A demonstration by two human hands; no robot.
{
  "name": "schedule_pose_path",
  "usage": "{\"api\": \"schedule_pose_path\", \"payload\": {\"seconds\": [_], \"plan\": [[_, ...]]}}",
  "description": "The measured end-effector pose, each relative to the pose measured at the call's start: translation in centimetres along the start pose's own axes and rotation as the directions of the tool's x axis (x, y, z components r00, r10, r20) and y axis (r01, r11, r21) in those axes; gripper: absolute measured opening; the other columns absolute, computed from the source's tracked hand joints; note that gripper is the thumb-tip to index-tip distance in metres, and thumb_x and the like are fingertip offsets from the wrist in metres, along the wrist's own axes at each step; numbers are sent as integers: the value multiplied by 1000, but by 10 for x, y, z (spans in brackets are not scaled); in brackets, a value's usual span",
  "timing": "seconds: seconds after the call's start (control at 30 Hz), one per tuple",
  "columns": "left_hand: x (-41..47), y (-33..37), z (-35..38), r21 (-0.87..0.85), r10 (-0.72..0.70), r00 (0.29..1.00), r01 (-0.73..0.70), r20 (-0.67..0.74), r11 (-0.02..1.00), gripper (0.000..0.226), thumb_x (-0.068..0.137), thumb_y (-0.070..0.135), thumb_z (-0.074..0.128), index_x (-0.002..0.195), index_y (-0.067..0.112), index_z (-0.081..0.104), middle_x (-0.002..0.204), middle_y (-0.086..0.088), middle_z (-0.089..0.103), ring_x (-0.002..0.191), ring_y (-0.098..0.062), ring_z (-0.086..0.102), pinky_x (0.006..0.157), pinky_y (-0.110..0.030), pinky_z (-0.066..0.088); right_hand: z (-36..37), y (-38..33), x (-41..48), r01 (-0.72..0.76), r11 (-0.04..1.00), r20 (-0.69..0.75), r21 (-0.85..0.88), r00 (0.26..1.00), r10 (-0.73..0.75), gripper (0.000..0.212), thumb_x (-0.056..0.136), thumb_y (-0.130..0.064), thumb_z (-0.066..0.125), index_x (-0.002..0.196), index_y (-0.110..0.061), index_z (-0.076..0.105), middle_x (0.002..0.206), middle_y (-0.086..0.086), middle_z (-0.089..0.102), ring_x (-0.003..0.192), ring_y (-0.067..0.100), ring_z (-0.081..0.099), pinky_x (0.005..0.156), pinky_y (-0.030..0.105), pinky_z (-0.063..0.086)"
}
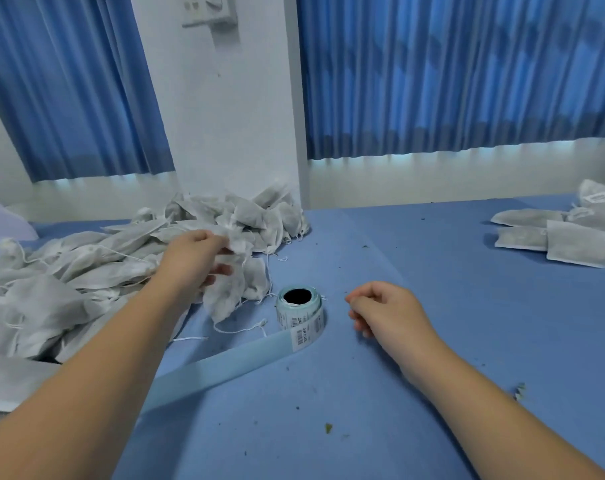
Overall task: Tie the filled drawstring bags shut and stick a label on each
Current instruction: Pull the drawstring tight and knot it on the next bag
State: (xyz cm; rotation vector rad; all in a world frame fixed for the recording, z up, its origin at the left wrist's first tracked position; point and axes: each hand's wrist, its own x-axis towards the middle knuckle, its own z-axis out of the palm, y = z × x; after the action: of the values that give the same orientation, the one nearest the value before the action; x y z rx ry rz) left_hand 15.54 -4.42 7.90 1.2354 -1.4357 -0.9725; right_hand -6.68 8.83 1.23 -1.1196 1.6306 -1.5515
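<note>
Gripping 1 white drawstring bag (224,296) by its gathered top, the left hand (193,258) has its fingers curled into the cloth and its thumb underneath; the bag hangs below the fingers at the near edge of the heap, with loose strings trailing onto the table (398,393). Behind and to the left of this hand lies 1 big pile of unlabelled bags (86,268), overlapped too much to count. The right hand (387,310) sits low over the table, well apart from the bag, fingers loosely curled with thumb and forefinger close together; nothing shows in them.

Between the 2 hands stands 1 label roll (299,308), upright on its edge, nearer the right hand. 1 printed label shows on its loose end. From there 1 pale backing strip (224,365) runs along the table under the left forearm.

Far beyond the right hand, at the table's edge, lie the labelled bags (550,233); at least 5 can be made out, and 3 show a white label. Green crumbs (328,427) dot the blue cloth near the right forearm. Behind hang 2 blue curtains (69,81), with 1 white wall pillar (231,116) between them carrying 1 switch plate (209,10).
</note>
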Motion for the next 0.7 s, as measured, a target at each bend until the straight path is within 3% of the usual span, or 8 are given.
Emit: {"api": "schedule_pose_path", "payload": {"seconds": [0.1,0.17,0.33,0.43,0.53,0.6,0.7], "plan": [[-27,23,29,-210,79,994,-62,75,976,12,93,22,61,83,16,65,77,5,72,56,-14,65,51,-23,38,-1,-7,-5,108,992,-35,58,994,-106,14,88,-12,61,81,-22,69,75,-3,70,66,5,65,56,18,48],[-48,34,53,-260,120,985,-83,128,962,12,94,23,61,84,18,65,76,10,72,59,-13,66,53,-24,39,-4,-11,-8,160,981,-69,105,986,-154,10,89,-21,62,82,-26,68,81,-4,72,77,9,67,67,22,50],[-92,29,125,-368,111,971,-26,210,929,17,94,24,59,80,20,66,82,10,72,67,-10,65,56,-23,43,-18,-20,-11,241,964,-220,115,952,-212,30,95,-39,56,81,-14,65,83,7,65,70,11,58,59,14,42],[-108,17,160,-419,76,978,13,196,908,17,96,23,56,84,15,66,88,2,76,73,-15,66,59,-26,45,-26,-19,-8,186,983,-266,3,947,-179,28,92,-38,59,79,-13,63,77,2,68,67,9,59,58,15,43],[-105,6,171,-370,94,985,-35,142,929,18,95,23,57,82,13,65,79,5,74,67,-11,64,58,-26,48,-34,-19,-5,80,987,-254,-141,960,-114,24,90,-34,57,73,-17,59,77,-1,70,66,10,59,57,23,40],[-102,-3,171,-334,98,985,-47,138,941,20,95,24,58,79,14,63,72,7,72,64,-9,65,57,-26,49,-34,-17,-3,52,973,-214,-227,972,-101,28,90,-30,55,71,-11,59,74,6,70,63,14,56,58,29,43],[-100,-10,170,-317,79,981,-20,175,948,20,95,23,57,80,14,64,71,5,72,64,-10,65,58,-27,49,-34,-18,-1,-25,969,-173,-246,985,-19,28,89,-24,53,71,-3,59,53,9,58,49,19,54,53,33,47]]}}
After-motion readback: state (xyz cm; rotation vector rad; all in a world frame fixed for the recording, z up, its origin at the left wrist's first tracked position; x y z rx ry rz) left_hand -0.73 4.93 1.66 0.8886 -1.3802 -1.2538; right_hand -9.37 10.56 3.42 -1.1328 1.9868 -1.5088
